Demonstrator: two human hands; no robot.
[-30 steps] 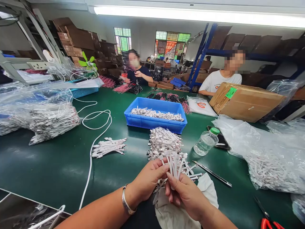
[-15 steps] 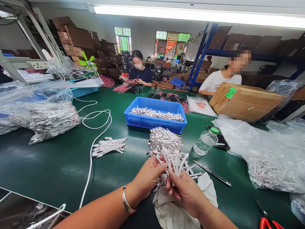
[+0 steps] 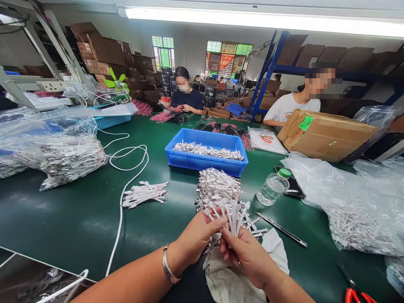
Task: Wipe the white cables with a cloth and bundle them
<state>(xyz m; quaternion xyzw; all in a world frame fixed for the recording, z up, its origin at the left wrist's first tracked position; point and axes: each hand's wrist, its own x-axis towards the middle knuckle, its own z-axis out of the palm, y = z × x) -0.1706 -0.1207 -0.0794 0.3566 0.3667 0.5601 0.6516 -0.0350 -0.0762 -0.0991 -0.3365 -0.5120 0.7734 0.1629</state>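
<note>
In the head view, the left hand (image 3: 200, 233) and the right hand (image 3: 251, 252) meet just in front of the wearer, low in the view and right of its middle, above a green surface (image 3: 78, 214). Between them is a small fan of white strips (image 3: 234, 219), spread with the broader, blocky ends up. The right fingers grasp the fan near its lower ends, thumb across the front; the left fingers are closed on its left edge, thumb and forefinger pinching there. A patterned metal bangle (image 3: 169, 266) circles the left wrist. Directly beyond the hands lies a heap of similar strips (image 3: 218, 185), partly hidden by them, and behind it stands a blue bin (image 3: 206, 163) with more strips inside. Well to the left, a smaller bundle (image 3: 145, 195) lies by itself, near a white cable (image 3: 120, 214) that loops along the surface. A pale cloth (image 3: 276, 248) sits beneath and beside the right hand. To the right are a slim cutter (image 3: 280, 229), a clear bottle (image 3: 272, 190) with a green cap, and a red-handled tool (image 3: 353, 294) cut off by the lower edge. Clear bags of strips lie at far left (image 3: 72, 158) and far right (image 3: 356, 223). Across the surface, one co-worker in a dark top (image 3: 193, 100) handles pink and black wires; another in a white shirt (image 3: 290, 107) is partly behind a carton (image 3: 328, 134).
</note>
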